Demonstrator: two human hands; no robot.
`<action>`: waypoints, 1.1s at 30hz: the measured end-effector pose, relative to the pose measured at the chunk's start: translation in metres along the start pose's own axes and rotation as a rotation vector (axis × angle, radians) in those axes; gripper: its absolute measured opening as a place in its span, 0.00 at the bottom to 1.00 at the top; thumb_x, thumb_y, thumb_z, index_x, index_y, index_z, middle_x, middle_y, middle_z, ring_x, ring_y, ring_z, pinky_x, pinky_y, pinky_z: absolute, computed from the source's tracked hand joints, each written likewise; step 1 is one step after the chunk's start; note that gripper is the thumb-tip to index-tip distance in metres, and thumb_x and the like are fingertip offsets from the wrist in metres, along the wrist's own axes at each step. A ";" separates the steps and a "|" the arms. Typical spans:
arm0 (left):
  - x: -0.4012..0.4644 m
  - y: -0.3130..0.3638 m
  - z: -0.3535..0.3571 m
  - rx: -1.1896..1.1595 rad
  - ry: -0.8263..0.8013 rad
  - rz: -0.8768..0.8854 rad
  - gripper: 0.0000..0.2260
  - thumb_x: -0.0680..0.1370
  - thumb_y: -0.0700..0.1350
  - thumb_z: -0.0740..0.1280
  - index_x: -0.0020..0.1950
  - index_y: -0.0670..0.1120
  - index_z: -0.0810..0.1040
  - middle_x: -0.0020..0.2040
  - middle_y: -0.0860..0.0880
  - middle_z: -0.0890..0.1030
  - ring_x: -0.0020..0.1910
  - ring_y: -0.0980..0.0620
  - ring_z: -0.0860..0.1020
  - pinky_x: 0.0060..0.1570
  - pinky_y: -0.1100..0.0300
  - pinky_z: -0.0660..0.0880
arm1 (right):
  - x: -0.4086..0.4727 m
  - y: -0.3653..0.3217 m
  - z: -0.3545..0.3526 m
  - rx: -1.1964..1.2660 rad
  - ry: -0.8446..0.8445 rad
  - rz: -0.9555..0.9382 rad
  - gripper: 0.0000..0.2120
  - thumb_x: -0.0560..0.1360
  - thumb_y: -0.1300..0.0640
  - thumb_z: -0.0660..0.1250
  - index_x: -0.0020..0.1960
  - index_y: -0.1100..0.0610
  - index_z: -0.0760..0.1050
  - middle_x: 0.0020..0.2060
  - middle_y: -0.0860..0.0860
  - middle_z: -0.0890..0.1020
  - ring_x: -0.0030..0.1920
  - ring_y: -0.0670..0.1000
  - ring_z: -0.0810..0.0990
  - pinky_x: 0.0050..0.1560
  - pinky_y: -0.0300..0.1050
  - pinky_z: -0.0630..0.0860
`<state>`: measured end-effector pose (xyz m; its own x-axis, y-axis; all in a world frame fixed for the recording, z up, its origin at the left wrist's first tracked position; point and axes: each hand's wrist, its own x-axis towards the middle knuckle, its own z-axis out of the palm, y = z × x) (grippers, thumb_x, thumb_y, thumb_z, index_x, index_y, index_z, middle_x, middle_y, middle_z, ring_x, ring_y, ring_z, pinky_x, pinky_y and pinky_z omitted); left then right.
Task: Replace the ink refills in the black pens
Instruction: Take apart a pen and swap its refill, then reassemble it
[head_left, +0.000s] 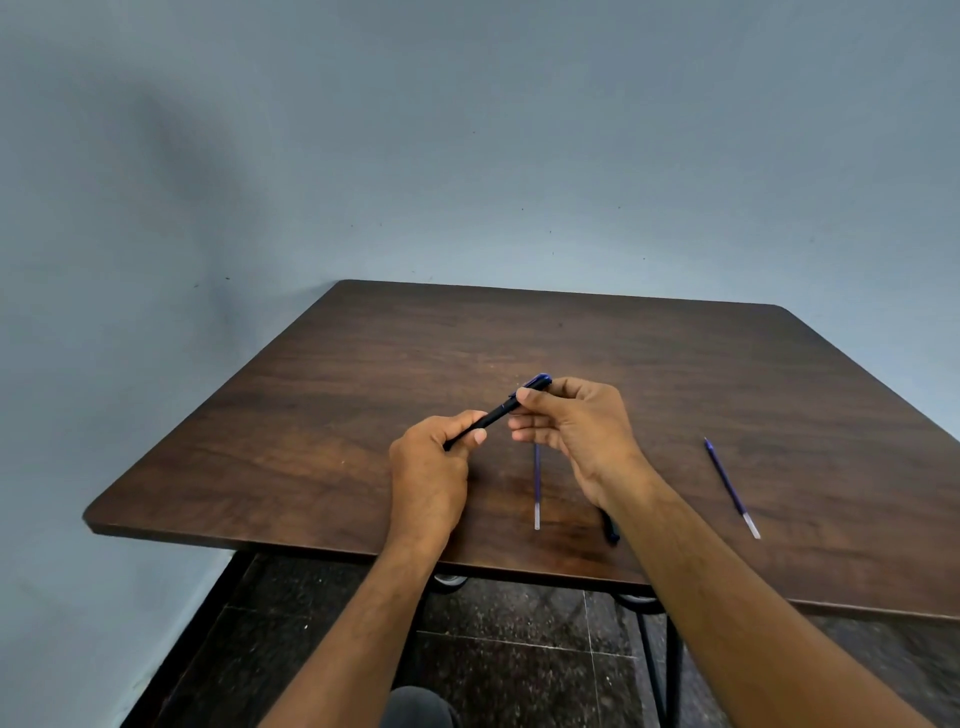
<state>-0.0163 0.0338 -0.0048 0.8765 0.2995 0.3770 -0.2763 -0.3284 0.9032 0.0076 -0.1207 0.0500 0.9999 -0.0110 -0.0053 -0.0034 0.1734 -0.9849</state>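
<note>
Two hands hold one black pen (497, 414) above the worktop (675, 364), left hand (431, 460) gripping the barrel, right hand (566, 421) pinching the blue-capped end; light, stiff and slim, it likely suits firm fingertip holds, with two ink refills (536, 486) lying below.

Soft, even, rather dim light filled the frame. A diffuse shadow lay on the blue-grey painted wall (171, 171) at left. The dark brown wooden surface (675, 374) showed faint sheen; wide-angle bowing curved its edges.
</note>
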 end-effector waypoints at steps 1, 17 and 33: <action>0.000 0.000 0.000 -0.001 -0.001 0.006 0.14 0.76 0.40 0.74 0.50 0.61 0.84 0.42 0.71 0.82 0.50 0.74 0.78 0.50 0.80 0.70 | 0.000 0.000 0.000 -0.004 -0.001 -0.001 0.05 0.75 0.66 0.73 0.49 0.68 0.81 0.41 0.64 0.87 0.38 0.59 0.86 0.43 0.52 0.86; 0.001 -0.002 0.000 0.093 -0.012 0.017 0.10 0.76 0.41 0.74 0.54 0.53 0.86 0.44 0.65 0.83 0.50 0.71 0.79 0.49 0.76 0.72 | 0.004 0.003 0.001 -0.164 0.019 -0.075 0.02 0.76 0.68 0.71 0.45 0.64 0.81 0.35 0.62 0.86 0.32 0.55 0.85 0.33 0.46 0.83; -0.001 -0.002 0.001 0.161 0.037 0.093 0.10 0.76 0.34 0.73 0.54 0.46 0.86 0.48 0.55 0.85 0.45 0.80 0.75 0.49 0.82 0.68 | 0.005 0.012 0.005 -0.088 0.034 -0.033 0.03 0.76 0.69 0.70 0.44 0.66 0.81 0.33 0.62 0.85 0.31 0.56 0.84 0.32 0.45 0.82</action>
<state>-0.0162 0.0336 -0.0069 0.8339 0.2933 0.4675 -0.2864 -0.4942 0.8208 0.0124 -0.1139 0.0390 0.9985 -0.0490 0.0228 0.0269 0.0851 -0.9960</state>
